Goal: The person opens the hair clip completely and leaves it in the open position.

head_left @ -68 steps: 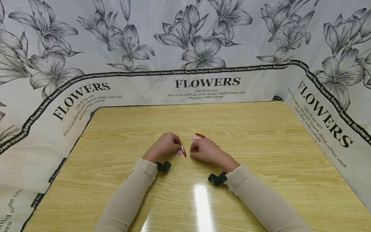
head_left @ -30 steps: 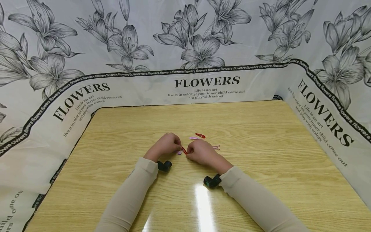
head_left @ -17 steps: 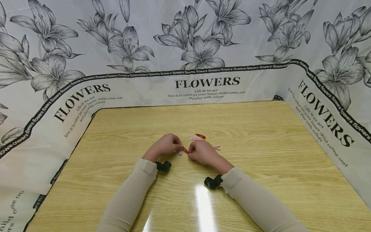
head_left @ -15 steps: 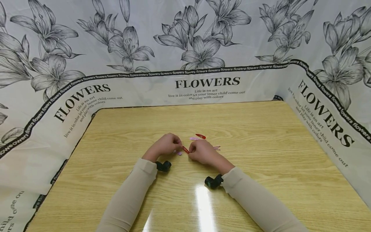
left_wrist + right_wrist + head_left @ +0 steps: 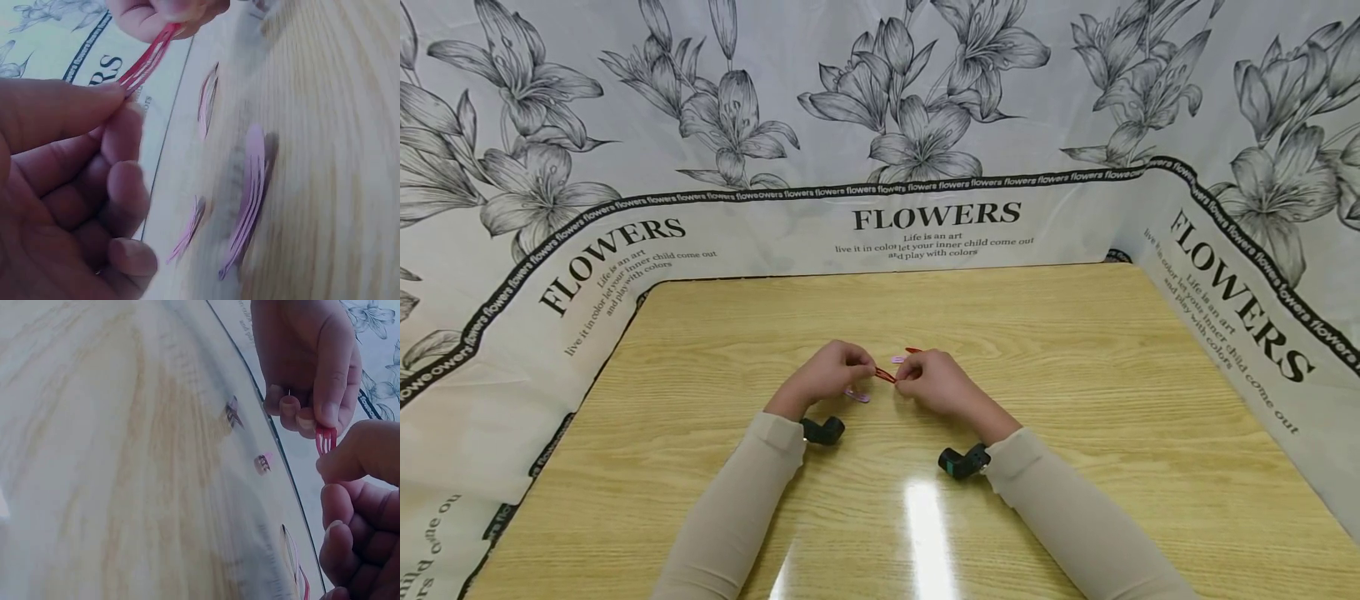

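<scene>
A red snap hair clip (image 5: 885, 375) is stretched between my two hands, just above the table. The thumb and index finger of my left hand (image 5: 837, 369) pinch one end of it. At its other end, my right hand (image 5: 938, 379) pinches with thumb and fingertips. The left wrist view shows the red clip (image 5: 149, 60) with slots between its strips. A lilac hair clip (image 5: 857, 396) lies on the table beside my left hand. Beyond my right hand lie a pink clip (image 5: 898, 360) and a second red clip (image 5: 913, 350), which that hand partly covers.
The wooden table (image 5: 1037, 325) carries a bright light reflection in front of the hands. A white curtain (image 5: 760, 233) with printed flowers and lettering borders it at the back and sides. Black wrist cameras (image 5: 964, 461) sit at both cuffs.
At first my right hand was apart from the held clip; then it took hold of the other end. Both hands have since moved slightly up in the head view, with the clip between them.
</scene>
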`<state>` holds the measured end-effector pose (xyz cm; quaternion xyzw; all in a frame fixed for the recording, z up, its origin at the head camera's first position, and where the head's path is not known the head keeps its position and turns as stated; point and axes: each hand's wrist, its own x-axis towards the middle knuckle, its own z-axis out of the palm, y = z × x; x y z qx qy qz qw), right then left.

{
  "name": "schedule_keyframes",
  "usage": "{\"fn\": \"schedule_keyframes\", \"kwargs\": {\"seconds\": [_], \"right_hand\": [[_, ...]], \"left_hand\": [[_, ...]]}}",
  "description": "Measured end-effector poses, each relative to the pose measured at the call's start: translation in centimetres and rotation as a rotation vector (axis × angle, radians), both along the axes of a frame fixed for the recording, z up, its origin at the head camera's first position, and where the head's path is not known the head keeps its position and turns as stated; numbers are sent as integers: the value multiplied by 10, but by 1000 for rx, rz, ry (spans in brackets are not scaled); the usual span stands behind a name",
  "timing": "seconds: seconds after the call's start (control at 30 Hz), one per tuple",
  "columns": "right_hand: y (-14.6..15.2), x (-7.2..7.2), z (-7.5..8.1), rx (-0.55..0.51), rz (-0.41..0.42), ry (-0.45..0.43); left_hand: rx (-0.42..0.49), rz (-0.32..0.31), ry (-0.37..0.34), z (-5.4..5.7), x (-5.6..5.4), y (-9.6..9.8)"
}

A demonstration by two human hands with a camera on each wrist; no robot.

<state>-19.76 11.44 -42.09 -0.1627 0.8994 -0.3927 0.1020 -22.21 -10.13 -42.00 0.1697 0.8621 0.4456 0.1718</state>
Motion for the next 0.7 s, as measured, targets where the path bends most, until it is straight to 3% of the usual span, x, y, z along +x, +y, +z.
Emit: {"fn": "schedule_keyframes", "kwargs": {"seconds": [0.3,0.7], "right_hand": [[7,-4,1,-51,-43,-23],[17,-4,4,-133,-63,-55]], "left_hand": [[11,110,95,2,5,10],[64,182,180,2,12,19]]}}
